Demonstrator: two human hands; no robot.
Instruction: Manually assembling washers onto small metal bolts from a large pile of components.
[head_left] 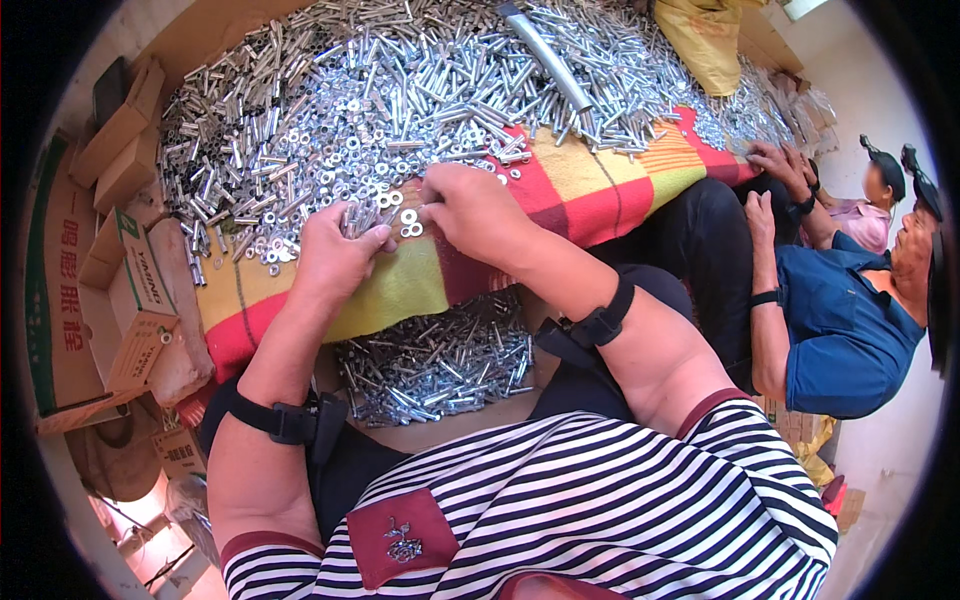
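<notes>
My left hand (338, 250) is closed around a small bunch of shiny metal bolts (362, 219), their ends showing between thumb and fingers. Just to the right, my right hand (475, 212) has its fingers curled in a pinch, and what they hold is hidden. Between the two hands several washers (408, 217) lie on the checked blanket (400, 285). Beyond my fingers spreads a big heap of metal bolts and sleeves (400, 90), with loose washers and nuts (345, 165) scattered along its near edge.
A curved metal strip (548, 60) lies on the heap. Below the blanket, a box (430, 418) holds more bolts. Cardboard boxes (125, 300) stand at left, a yellow sack (705, 45) at the far right. At right sits a co-worker in blue (840, 320), hands at the heap, with another person beyond.
</notes>
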